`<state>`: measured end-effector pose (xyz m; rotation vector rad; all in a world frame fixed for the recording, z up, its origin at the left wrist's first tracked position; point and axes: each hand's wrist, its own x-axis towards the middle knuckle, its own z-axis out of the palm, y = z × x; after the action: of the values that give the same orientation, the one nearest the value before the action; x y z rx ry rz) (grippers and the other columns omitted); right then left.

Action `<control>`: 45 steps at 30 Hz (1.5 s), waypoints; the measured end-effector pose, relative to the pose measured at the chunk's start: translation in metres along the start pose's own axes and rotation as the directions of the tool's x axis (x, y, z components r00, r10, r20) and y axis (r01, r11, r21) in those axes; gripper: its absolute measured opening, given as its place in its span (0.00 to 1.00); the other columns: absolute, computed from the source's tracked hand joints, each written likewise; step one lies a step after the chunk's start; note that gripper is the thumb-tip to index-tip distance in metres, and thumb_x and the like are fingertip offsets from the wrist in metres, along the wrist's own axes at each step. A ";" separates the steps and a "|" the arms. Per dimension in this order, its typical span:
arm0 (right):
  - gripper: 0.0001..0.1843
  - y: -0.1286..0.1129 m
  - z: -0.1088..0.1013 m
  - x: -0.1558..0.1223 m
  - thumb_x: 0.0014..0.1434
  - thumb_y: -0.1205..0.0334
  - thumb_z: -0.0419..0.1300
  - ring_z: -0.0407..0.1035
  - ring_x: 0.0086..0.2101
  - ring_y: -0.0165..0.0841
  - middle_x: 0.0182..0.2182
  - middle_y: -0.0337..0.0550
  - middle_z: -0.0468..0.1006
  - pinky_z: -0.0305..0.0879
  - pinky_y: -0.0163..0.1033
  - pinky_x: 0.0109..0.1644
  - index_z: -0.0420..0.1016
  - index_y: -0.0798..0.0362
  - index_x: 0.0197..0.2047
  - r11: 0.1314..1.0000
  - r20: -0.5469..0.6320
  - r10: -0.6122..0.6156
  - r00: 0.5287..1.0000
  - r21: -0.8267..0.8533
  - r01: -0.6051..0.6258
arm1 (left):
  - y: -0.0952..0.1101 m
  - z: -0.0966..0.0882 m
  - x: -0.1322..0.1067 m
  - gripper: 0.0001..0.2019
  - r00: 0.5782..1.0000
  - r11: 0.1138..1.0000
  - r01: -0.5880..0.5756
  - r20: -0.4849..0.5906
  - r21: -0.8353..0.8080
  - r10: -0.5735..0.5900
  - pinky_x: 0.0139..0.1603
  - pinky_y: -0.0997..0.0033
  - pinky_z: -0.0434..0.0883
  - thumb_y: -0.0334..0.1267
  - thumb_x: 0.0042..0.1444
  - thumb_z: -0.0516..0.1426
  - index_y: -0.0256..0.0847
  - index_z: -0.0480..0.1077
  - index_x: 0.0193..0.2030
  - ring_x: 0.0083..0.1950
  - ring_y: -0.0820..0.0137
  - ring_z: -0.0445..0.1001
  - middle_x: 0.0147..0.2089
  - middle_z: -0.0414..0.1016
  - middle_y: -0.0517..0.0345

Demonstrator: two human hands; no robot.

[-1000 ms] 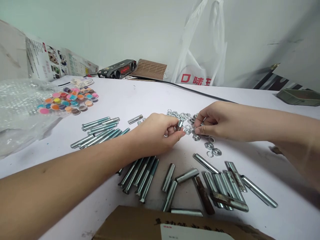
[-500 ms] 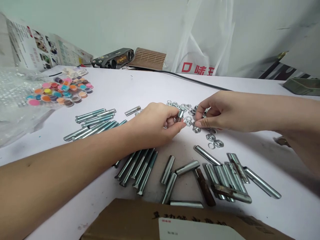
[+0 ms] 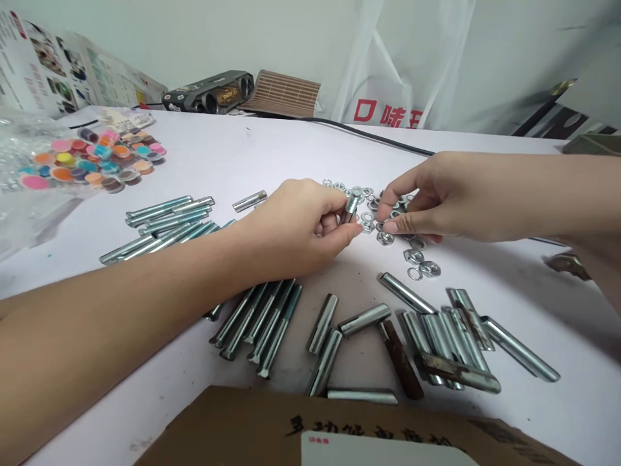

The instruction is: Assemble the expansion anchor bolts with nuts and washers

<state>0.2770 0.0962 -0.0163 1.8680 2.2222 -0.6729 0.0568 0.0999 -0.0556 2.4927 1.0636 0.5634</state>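
My left hand [image 3: 310,223] is closed round an anchor bolt [image 3: 353,202], its threaded end pointing up between thumb and forefinger; the lower part is hidden by the fingers. Close by on the right, my right hand [image 3: 427,200] is curled low over a scatter of washers and hex nuts [image 3: 385,238]. A small gap shows between its thumb and forefinger, whose tips are at a washer [image 3: 380,226]. Below the hands lie long bolts [image 3: 259,320] with flared ends and metal sleeves [image 3: 363,318], some rusty. More bolts [image 3: 165,220] sit left, beyond my left forearm.
A cardboard box [image 3: 233,427] is at the near edge. Colourful small discs in clear plastic [image 3: 92,158] lie at the far left. Along the back are a black box [image 3: 208,90], a slatted brown mat [image 3: 284,92], a black cable [image 3: 359,134] and a white plastic bag [image 3: 402,71].
The view has shifted slightly, so the table's things sit a little higher in the picture. Both hands keep nearly the same places by the nuts, and the bolt stays in my left hand.
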 end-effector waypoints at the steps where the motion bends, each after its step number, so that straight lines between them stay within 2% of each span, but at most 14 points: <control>1: 0.16 0.000 0.000 0.001 0.58 0.47 0.56 0.59 0.20 0.25 0.21 0.36 0.73 0.52 0.37 0.26 0.76 0.45 0.43 1.000 0.009 -0.007 1.000 0.013 0.007 | 0.000 0.000 0.000 0.14 1.000 1.000 -0.001 -0.003 -0.003 0.001 0.25 0.73 0.55 0.43 0.55 0.57 0.38 0.68 0.23 0.21 0.79 0.58 0.19 0.65 0.64; 9: 0.17 0.007 0.000 0.006 0.60 0.46 0.56 0.58 0.21 0.27 0.21 0.40 0.71 0.54 0.37 0.25 0.76 0.52 0.35 0.988 0.117 -0.117 0.986 0.111 0.104 | 0.000 -0.001 -0.001 0.15 1.000 1.000 0.017 0.008 -0.009 -0.016 0.24 0.74 0.56 0.44 0.55 0.56 0.37 0.66 0.23 0.21 0.79 0.59 0.21 0.68 0.64; 14: 0.16 0.006 -0.003 0.002 0.61 0.51 0.56 0.55 0.22 0.26 0.21 0.39 0.67 0.53 0.37 0.26 0.75 0.53 0.30 0.958 0.108 -0.184 0.977 0.244 0.153 | 0.001 -0.001 -0.002 0.14 1.000 1.000 0.017 0.020 -0.001 -0.017 0.24 0.74 0.56 0.44 0.55 0.55 0.38 0.65 0.23 0.21 0.78 0.60 0.21 0.68 0.64; 18: 0.17 -0.006 -0.010 -0.009 0.57 0.48 0.61 0.50 0.20 0.25 0.18 0.37 0.62 0.47 0.37 0.21 0.74 0.53 0.27 0.903 0.028 -0.198 0.980 0.395 0.171 | 0.000 -0.002 -0.002 0.14 1.000 1.000 0.014 0.016 -0.007 -0.014 0.24 0.74 0.57 0.44 0.56 0.55 0.38 0.65 0.24 0.22 0.78 0.61 0.22 0.68 0.65; 23: 0.18 -0.028 -0.004 -0.017 0.53 0.45 0.66 0.52 0.17 0.24 0.14 0.37 0.62 0.44 0.37 0.18 0.76 0.52 0.27 0.746 -0.224 -0.208 0.952 0.593 0.302 | -0.001 -0.001 -0.002 0.13 1.000 1.000 -0.014 0.018 -0.009 0.014 0.26 0.74 0.57 0.44 0.56 0.55 0.38 0.66 0.25 0.22 0.79 0.61 0.21 0.68 0.66; 26: 0.18 -0.035 0.004 -0.015 0.52 0.46 0.67 0.51 0.15 0.23 0.14 0.37 0.64 0.42 0.36 0.16 0.77 0.54 0.28 0.743 -0.286 -0.185 0.940 0.586 0.324 | -0.002 -0.001 -0.002 0.12 0.999 1.000 -0.017 0.031 -0.015 0.018 0.27 0.74 0.58 0.43 0.56 0.55 0.38 0.68 0.26 0.23 0.79 0.62 0.23 0.69 0.65; 30: 0.18 -0.036 0.010 -0.011 0.52 0.46 0.67 0.54 0.15 0.23 0.14 0.38 0.66 0.47 0.35 0.17 0.77 0.55 0.29 0.750 -0.338 -0.165 0.927 0.568 0.340 | -0.002 0.000 -0.001 0.13 1.000 1.000 -0.015 0.006 -0.007 0.015 0.27 0.74 0.59 0.43 0.56 0.56 0.37 0.68 0.24 0.23 0.79 0.61 0.22 0.68 0.64; 38: 0.17 -0.031 0.012 -0.009 0.53 0.46 0.66 0.55 0.15 0.23 0.15 0.36 0.66 0.47 0.34 0.18 0.78 0.52 0.33 0.755 -0.339 -0.147 0.929 0.568 0.327 | -0.002 0.001 -0.001 0.15 1.000 1.000 -0.026 -0.007 -0.009 0.026 0.25 0.75 0.58 0.43 0.55 0.57 0.37 0.66 0.22 0.21 0.81 0.60 0.20 0.66 0.66; 45: 0.15 -0.039 0.010 -0.017 0.52 0.48 0.67 0.54 0.14 0.21 0.14 0.36 0.66 0.45 0.33 0.16 0.81 0.53 0.33 0.832 -0.497 -0.120 0.859 0.422 0.360 | 0.000 -0.001 -0.001 0.16 1.000 1.000 -0.026 -0.001 0.004 0.026 0.25 0.75 0.56 0.42 0.56 0.57 0.37 0.63 0.21 0.21 0.79 0.59 0.19 0.65 0.66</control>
<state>0.2415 0.0720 -0.0097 2.1689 2.8461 -1.0419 0.0554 0.0995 -0.0549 2.5130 1.0351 0.5704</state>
